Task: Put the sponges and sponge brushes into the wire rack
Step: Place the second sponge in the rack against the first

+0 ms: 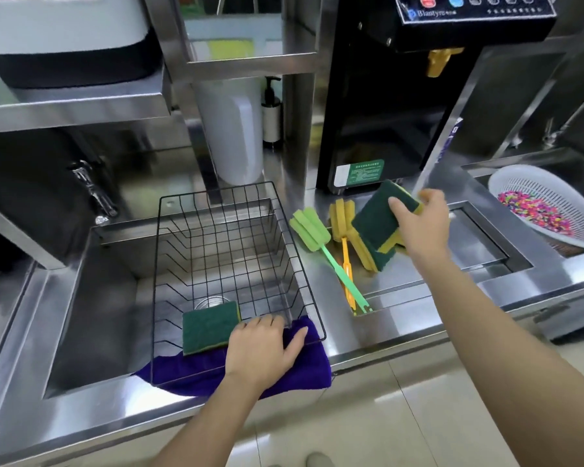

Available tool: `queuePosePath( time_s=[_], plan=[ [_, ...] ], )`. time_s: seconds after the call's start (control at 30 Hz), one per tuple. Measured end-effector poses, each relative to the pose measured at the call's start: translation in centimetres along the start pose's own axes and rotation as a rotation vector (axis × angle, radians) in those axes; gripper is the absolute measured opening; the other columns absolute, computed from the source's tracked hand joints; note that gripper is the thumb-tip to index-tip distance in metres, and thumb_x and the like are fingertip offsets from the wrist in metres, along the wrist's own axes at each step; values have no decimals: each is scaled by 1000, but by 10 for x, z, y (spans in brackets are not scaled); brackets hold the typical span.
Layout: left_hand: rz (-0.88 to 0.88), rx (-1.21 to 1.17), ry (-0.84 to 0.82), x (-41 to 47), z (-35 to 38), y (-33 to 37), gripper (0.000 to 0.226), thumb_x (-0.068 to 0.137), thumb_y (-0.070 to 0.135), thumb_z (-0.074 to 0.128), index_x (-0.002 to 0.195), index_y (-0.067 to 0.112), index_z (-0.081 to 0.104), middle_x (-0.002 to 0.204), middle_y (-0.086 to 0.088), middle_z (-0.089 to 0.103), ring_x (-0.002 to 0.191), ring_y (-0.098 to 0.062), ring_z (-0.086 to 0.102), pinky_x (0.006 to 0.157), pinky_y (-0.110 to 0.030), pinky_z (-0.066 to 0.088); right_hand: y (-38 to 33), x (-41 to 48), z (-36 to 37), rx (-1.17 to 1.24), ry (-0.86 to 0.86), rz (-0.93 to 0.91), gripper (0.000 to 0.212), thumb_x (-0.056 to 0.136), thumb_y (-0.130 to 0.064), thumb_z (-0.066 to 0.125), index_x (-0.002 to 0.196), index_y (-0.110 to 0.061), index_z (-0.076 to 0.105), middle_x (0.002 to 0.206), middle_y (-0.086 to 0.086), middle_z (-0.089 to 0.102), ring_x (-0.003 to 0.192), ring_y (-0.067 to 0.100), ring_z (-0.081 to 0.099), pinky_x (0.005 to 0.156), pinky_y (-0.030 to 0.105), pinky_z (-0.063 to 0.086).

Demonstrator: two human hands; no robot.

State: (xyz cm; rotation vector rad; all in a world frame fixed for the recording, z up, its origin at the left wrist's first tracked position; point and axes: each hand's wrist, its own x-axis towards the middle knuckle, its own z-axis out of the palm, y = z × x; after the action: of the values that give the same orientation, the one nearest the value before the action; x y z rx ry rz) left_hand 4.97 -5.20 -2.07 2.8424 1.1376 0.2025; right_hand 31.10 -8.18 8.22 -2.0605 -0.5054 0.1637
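One sponge in the wire rack, another in my right hand.
My right hand (418,224) pinches a green sponge (378,217) above the counter, beside a second sponge (380,257) and two sponge brushes, green (312,230) and yellow (341,215). My left hand (260,348) lies flat, fingers spread, on the rack's (216,230) front edge over a purple cloth (304,365); one sponge (209,326) rests inside.

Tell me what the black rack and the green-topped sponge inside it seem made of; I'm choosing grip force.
The black grid rack looks like thin coated or painted metal wire: rigid straight rods, dark surface. The green-topped rectangular sponge inside it looks like yellow foam under a rough green scouring layer: fibrous matte face, yellow edge showing. Probably soft and compressible.
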Motion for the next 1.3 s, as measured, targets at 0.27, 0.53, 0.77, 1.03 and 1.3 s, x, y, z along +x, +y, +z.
queuePosePath(
  time_s=[0.27, 0.53, 0.77, 1.03, 1.3],
  plan=[
    [-149, 9, 161, -27, 5, -46, 52, 84, 53, 38, 57, 12, 58, 55, -3, 58, 52, -24, 54, 47, -31, 43, -32, -36, 87, 386, -392, 228, 42, 76, -32, 70, 106, -16, 45, 116, 9, 57, 109, 28, 57, 97, 49, 47],
    [-205, 1, 158, -40, 3, -64, 50, 86, 53, 37, 63, 15, 60, 60, 0, 60, 58, -20, 55, 50, -28, 40, -33, -107, 176, 242, -651, 265, 43, 85, -31, 65, 114, -7, 45, 111, 4, 48, 103, 22, 48, 92, 34, 40],
    [-202, -10, 152, -39, 1, -65, 50, 87, 54, 36, 67, 15, 60, 63, -2, 62, 61, -22, 56, 54, -31, 44, -27, -135, 209, 8, -785, 140, 40, 88, -26, 62, 116, -6, 42, 106, 6, 51, 96, 22, 48, 86, 37, 42],
    [-198, -5, 167, -38, 4, -66, 46, 85, 53, 40, 65, 15, 57, 61, -2, 60, 59, -23, 54, 55, -31, 44, -16, -138, 213, -19, -953, 143, 23, 90, -19, 60, 101, -15, 41, 108, 8, 58, 96, 20, 54, 80, 30, 40],
    [-173, -6, 156, -36, 5, -64, 43, 86, 50, 40, 70, 14, 58, 68, -2, 57, 64, -22, 54, 56, -32, 44, -19, -131, 207, -119, -1065, 63, 14, 90, -16, 59, 89, -19, 45, 110, 7, 58, 101, 20, 53, 84, 29, 39]
  ],
)
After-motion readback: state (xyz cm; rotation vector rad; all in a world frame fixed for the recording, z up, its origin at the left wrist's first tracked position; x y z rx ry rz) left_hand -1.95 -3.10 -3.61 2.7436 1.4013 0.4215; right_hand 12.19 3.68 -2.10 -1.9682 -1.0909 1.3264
